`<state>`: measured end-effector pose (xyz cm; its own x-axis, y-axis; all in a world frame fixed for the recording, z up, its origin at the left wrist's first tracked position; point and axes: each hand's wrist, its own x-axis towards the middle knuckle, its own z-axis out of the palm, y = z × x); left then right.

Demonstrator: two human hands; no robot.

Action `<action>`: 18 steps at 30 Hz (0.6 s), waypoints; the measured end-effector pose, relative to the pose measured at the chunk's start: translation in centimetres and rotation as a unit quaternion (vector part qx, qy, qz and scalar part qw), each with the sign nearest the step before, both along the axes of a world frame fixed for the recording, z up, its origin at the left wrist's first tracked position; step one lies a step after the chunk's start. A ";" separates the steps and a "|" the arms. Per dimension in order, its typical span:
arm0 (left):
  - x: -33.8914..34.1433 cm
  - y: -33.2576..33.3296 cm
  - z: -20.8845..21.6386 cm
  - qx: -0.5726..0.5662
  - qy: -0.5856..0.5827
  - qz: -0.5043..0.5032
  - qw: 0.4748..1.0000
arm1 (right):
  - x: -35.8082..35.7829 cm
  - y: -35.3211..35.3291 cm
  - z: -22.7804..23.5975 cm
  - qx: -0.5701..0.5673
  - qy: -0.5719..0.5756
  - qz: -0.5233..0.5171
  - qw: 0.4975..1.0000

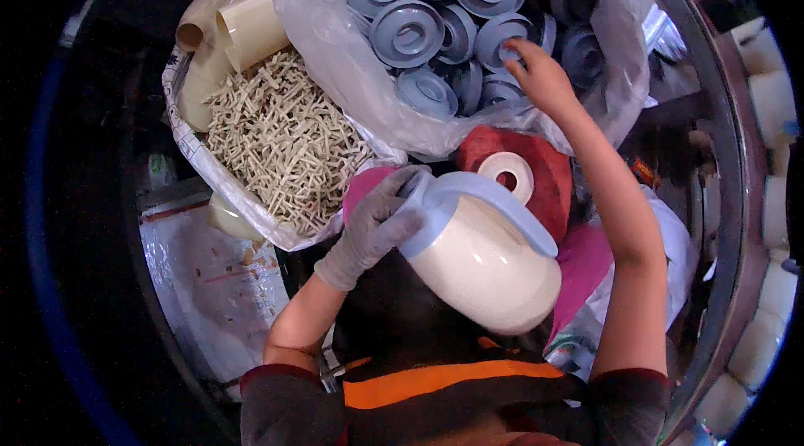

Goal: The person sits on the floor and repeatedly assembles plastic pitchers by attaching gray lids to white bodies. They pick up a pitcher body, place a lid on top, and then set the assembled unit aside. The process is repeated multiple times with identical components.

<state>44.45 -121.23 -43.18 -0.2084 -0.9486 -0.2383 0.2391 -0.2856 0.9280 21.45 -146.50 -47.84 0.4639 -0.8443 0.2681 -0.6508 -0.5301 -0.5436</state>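
Observation:
My left hand [373, 228], in a grey glove, is closed round the light blue neck of a jug [494, 270]. The jug has a cream body and a light blue handle, and it lies tilted over my lap with its base toward the lower right. My right hand [536, 73] is bare and stretched out over blue-grey round lids [408, 33] heaped in a clear plastic bag [314, 23]. Its thumb and fingers are apart at the edge of one lid [501, 37]; whether they touch it is hard to tell.
On the left, a white sack [201, 157] holds many short beige pieces [276, 144] and some cream curved parts [251, 27]. A white ring [507, 174] rests on red material [548, 186] beyond the jug. Along the right edge stand cream containers [762, 345] behind a curved rail [733, 153].

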 end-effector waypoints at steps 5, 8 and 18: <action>1.0 -0.5 -2.3 -0.158 -0.079 -0.029 0.984 | 3.6 -7.9 -2.0 -0.195 0.246 -0.025 0.949; 1.4 -0.8 -2.7 -0.181 -0.117 -0.043 0.976 | 3.2 -8.6 -0.6 0.080 0.373 -0.027 0.924; 2.5 2.2 -6.6 -0.113 -0.173 0.163 0.965 | -0.1 -3.2 -3.5 0.114 0.397 -0.111 0.904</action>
<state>46.97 -119.04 -49.73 0.1642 -0.9862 -0.0195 -0.0539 -0.0287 0.9981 21.36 -149.73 -51.30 0.2462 -0.9316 -0.2674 -0.9602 -0.2719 0.0635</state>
